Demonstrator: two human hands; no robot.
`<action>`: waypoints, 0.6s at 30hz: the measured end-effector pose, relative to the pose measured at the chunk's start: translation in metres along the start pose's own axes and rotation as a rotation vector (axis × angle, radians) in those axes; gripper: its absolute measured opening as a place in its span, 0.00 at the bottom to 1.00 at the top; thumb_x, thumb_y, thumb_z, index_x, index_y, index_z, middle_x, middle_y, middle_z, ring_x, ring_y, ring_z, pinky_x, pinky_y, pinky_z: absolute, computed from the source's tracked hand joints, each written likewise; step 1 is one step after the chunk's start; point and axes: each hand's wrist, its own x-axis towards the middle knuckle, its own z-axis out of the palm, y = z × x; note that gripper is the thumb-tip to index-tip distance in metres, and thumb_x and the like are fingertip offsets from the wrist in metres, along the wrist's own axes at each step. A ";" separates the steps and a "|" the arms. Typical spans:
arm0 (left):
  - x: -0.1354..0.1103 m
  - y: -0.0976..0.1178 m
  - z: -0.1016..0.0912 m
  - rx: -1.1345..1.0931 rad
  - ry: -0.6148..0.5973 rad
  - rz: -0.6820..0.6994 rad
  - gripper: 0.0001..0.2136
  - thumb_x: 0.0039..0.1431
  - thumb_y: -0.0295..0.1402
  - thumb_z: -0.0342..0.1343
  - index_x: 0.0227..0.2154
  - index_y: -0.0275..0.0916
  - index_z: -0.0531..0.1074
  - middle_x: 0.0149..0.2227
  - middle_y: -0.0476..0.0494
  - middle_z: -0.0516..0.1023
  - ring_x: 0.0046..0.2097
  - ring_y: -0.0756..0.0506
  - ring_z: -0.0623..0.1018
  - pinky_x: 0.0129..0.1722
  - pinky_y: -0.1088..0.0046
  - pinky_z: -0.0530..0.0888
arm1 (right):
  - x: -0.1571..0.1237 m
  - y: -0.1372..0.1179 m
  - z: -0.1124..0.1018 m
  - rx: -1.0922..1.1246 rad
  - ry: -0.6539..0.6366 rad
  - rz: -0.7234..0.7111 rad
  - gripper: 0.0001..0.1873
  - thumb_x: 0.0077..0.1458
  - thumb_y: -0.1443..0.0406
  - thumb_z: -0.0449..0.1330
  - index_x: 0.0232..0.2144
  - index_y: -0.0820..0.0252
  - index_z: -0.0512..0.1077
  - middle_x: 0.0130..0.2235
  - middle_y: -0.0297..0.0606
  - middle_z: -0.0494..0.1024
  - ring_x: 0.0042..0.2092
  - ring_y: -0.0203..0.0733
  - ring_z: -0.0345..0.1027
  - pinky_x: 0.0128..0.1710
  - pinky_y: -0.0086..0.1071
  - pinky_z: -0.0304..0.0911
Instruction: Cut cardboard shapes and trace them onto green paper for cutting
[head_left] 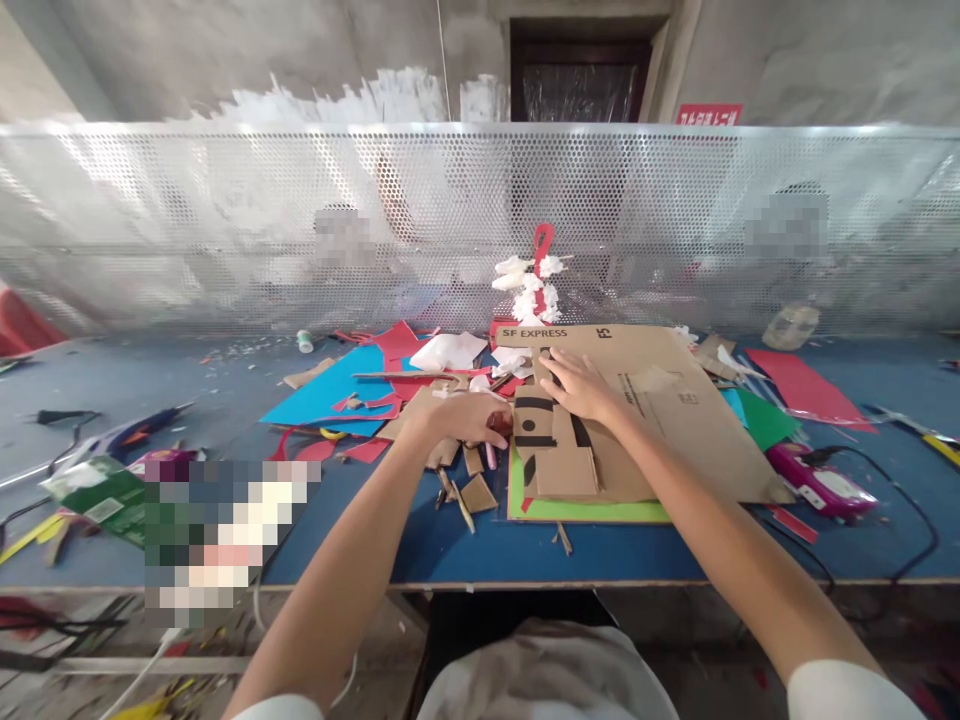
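My right hand (576, 385) lies on brown cardboard with its fingers stretched out and spread. Beneath it is a small cardboard piece (536, 425) with black markings, resting on a large flattened cardboard sheet (675, 400) printed "SF EXPRESS". At the left edge of that small piece, my left hand (469, 415) is curled, its fingers bent inward; whatever they hold is partly hidden and blurred. Under the cardboard, a lime-green sheet (592, 510) shows along the front. Cardboard scraps (478, 493) lie just below my left hand.
Blue paper (322, 385) and red paper scraps (397, 342) lie left. Behind the cardboard stands a red-and-white decoration (541, 285) before a perforated metal screen (450, 220). Right are a magenta device (821, 485) with a cable, red sheet (810, 385) and yellow-handled tool (941, 448).
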 end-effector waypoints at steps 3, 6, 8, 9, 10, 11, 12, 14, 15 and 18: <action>0.001 -0.001 0.003 -0.014 0.009 -0.003 0.06 0.54 0.37 0.64 0.36 0.45 0.80 0.36 0.46 0.83 0.36 0.42 0.79 0.37 0.70 0.69 | -0.001 -0.003 -0.002 -0.020 -0.014 -0.004 0.33 0.73 0.50 0.44 0.71 0.56 0.62 0.76 0.47 0.49 0.77 0.56 0.41 0.72 0.65 0.38; -0.002 -0.008 -0.002 0.032 0.048 -0.068 0.07 0.53 0.36 0.63 0.36 0.45 0.80 0.37 0.44 0.83 0.37 0.42 0.79 0.37 0.69 0.70 | -0.001 -0.003 -0.002 -0.019 -0.038 0.008 0.32 0.73 0.50 0.44 0.70 0.55 0.64 0.76 0.46 0.49 0.77 0.56 0.42 0.72 0.65 0.38; -0.006 -0.016 -0.007 0.092 0.089 -0.126 0.08 0.52 0.34 0.63 0.36 0.45 0.80 0.39 0.42 0.83 0.38 0.41 0.79 0.37 0.69 0.69 | -0.001 -0.002 -0.001 -0.018 -0.040 0.009 0.31 0.73 0.50 0.44 0.69 0.56 0.65 0.76 0.46 0.49 0.77 0.56 0.42 0.72 0.65 0.38; -0.007 -0.021 -0.010 0.117 0.110 -0.142 0.09 0.52 0.32 0.63 0.37 0.45 0.80 0.40 0.41 0.83 0.39 0.40 0.79 0.38 0.68 0.69 | -0.001 -0.002 -0.001 -0.019 -0.038 0.008 0.31 0.73 0.50 0.44 0.69 0.56 0.65 0.76 0.46 0.49 0.77 0.56 0.42 0.72 0.66 0.38; -0.009 -0.026 -0.012 0.142 0.135 -0.154 0.10 0.52 0.30 0.62 0.38 0.44 0.80 0.41 0.40 0.83 0.41 0.39 0.79 0.39 0.68 0.69 | -0.001 -0.001 0.000 -0.021 -0.036 0.007 0.32 0.73 0.50 0.44 0.69 0.56 0.65 0.76 0.46 0.50 0.77 0.56 0.42 0.72 0.66 0.38; -0.011 -0.032 -0.014 0.180 0.159 -0.169 0.11 0.53 0.28 0.60 0.39 0.43 0.80 0.42 0.39 0.83 0.42 0.38 0.80 0.41 0.67 0.70 | -0.001 -0.001 0.001 -0.025 -0.036 0.008 0.32 0.73 0.49 0.44 0.69 0.56 0.65 0.76 0.46 0.50 0.77 0.56 0.42 0.72 0.66 0.39; -0.013 -0.037 -0.015 0.236 0.186 -0.193 0.12 0.53 0.26 0.59 0.41 0.42 0.80 0.43 0.37 0.82 0.44 0.37 0.80 0.43 0.66 0.70 | -0.001 -0.001 0.001 -0.028 -0.036 0.008 0.32 0.73 0.49 0.44 0.69 0.55 0.65 0.76 0.46 0.50 0.77 0.56 0.42 0.72 0.65 0.39; -0.015 -0.047 -0.016 0.368 0.243 -0.266 0.14 0.55 0.24 0.56 0.44 0.39 0.79 0.46 0.34 0.81 0.48 0.35 0.79 0.46 0.64 0.70 | 0.000 -0.001 0.001 -0.035 -0.042 0.010 0.32 0.73 0.49 0.44 0.69 0.55 0.65 0.76 0.47 0.50 0.77 0.56 0.42 0.72 0.65 0.39; -0.016 -0.050 -0.017 0.430 0.270 -0.309 0.15 0.56 0.24 0.54 0.45 0.38 0.78 0.48 0.33 0.80 0.49 0.35 0.79 0.48 0.62 0.71 | 0.000 -0.001 0.000 -0.038 -0.046 0.010 0.31 0.73 0.50 0.44 0.69 0.55 0.65 0.76 0.47 0.50 0.77 0.56 0.42 0.72 0.65 0.40; -0.018 -0.050 -0.016 0.560 0.365 -0.417 0.18 0.59 0.24 0.53 0.51 0.37 0.75 0.53 0.29 0.76 0.54 0.32 0.77 0.52 0.59 0.71 | 0.000 -0.002 0.000 -0.041 -0.055 0.005 0.31 0.73 0.50 0.44 0.69 0.56 0.65 0.76 0.49 0.50 0.76 0.57 0.43 0.71 0.65 0.41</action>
